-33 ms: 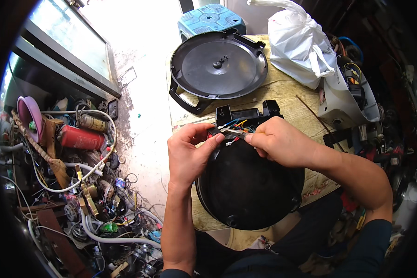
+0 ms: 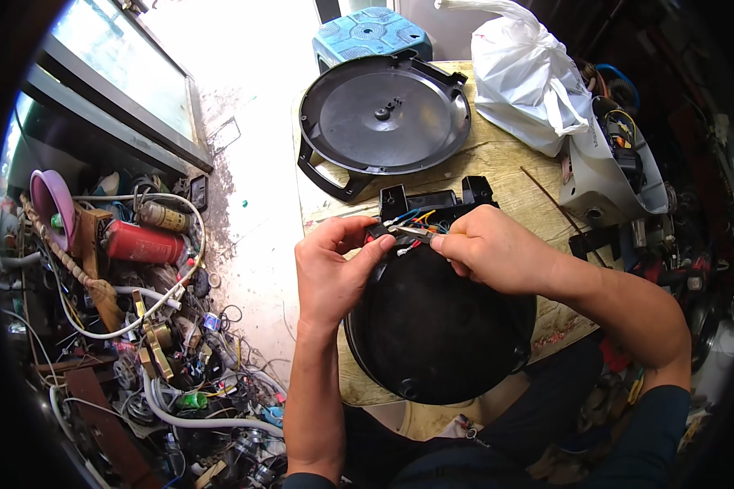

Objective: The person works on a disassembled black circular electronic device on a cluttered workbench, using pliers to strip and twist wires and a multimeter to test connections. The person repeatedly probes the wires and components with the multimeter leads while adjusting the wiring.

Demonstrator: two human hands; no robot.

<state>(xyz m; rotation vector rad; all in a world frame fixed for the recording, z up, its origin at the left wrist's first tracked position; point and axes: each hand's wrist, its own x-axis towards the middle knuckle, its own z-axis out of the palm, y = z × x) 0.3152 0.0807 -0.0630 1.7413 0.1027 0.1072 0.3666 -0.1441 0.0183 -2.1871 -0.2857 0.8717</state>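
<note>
My left hand (image 2: 333, 265) pinches a small black part (image 2: 377, 231) between thumb and fingers; its exact kind I cannot make out. In my closed right hand (image 2: 497, 251) is a thin pointed metal tool (image 2: 413, 231), its tip at the part by my left thumb. Blue, yellow, orange and red wires (image 2: 422, 217) bunch around both hands. Below them a round black plastic housing (image 2: 448, 326) lies at the table's near edge, its bracketed end (image 2: 439, 198) pointing away from me. Farther back rests a round black cover (image 2: 351, 122) with a handle.
The worn wooden table (image 2: 514, 191) also carries a thin rod (image 2: 550, 197), a white plastic bag (image 2: 518, 77) and a grey casing with parts inside (image 2: 595, 183). A blue stool (image 2: 371, 33) stands behind. On the left floor lie a red cylinder (image 2: 143, 243), hoses and heaped scrap.
</note>
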